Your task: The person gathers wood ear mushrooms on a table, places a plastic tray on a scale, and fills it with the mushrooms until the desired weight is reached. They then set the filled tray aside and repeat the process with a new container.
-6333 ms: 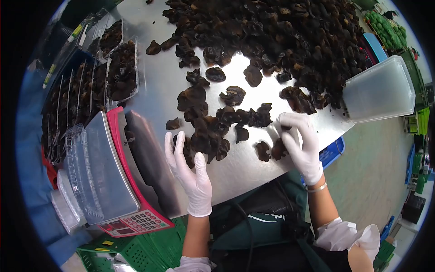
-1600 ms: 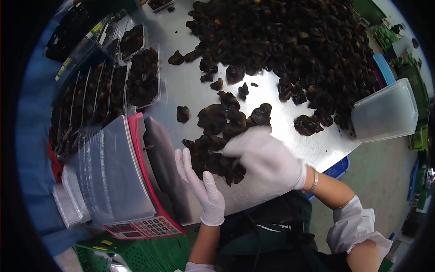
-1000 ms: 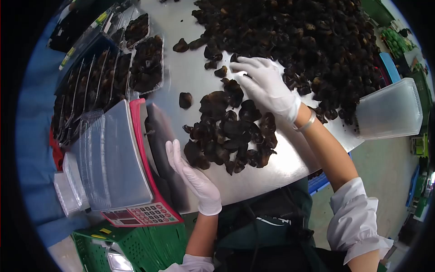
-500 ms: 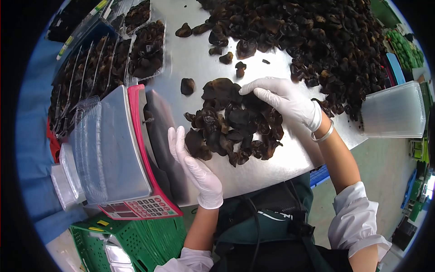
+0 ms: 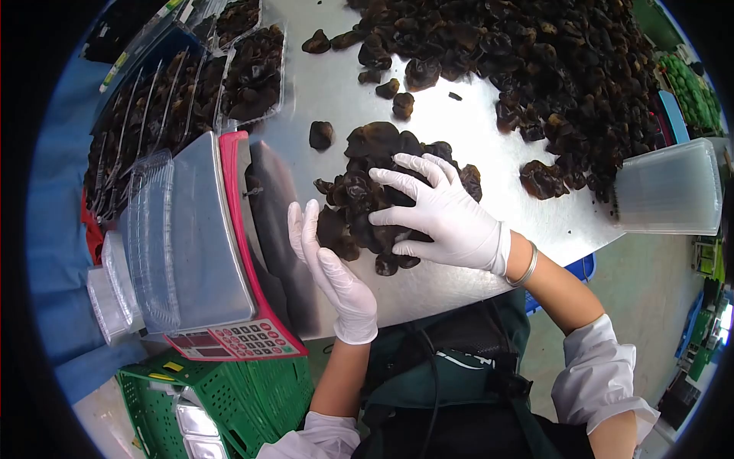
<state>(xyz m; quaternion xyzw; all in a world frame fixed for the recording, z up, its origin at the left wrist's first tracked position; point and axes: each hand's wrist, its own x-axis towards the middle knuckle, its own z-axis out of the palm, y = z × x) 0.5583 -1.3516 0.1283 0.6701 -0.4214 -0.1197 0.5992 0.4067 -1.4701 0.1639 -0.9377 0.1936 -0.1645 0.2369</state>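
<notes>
A small heap of dark brown wood ear mushrooms (image 5: 359, 195) lies on the steel table (image 5: 474, 294) in front of me. My right hand (image 5: 443, 218), in a white glove, rests over the heap's right side with its fingers spread. At the heap's lower left stands my left hand (image 5: 336, 279), also gloved, its fingers stretched up and its palm facing the mushrooms. Whether the left hand touches any piece is hard to see. Neither hand grips anything. A single mushroom (image 5: 321, 135) lies apart, above the left hand.
A red-framed weighing scale (image 5: 191, 245) stands at left with a clear plastic tray (image 5: 153, 245) on it. Filled packs (image 5: 252, 76) sit behind it. A big mushroom pile (image 5: 550, 69) covers the far right, near stacked clear containers (image 5: 669, 191). A green crate (image 5: 252, 398) is below.
My right hand has moved down and left from the heap's upper right edge onto the heap, fingers spreading. The heap looks more gathered. My left hand has barely moved.
</notes>
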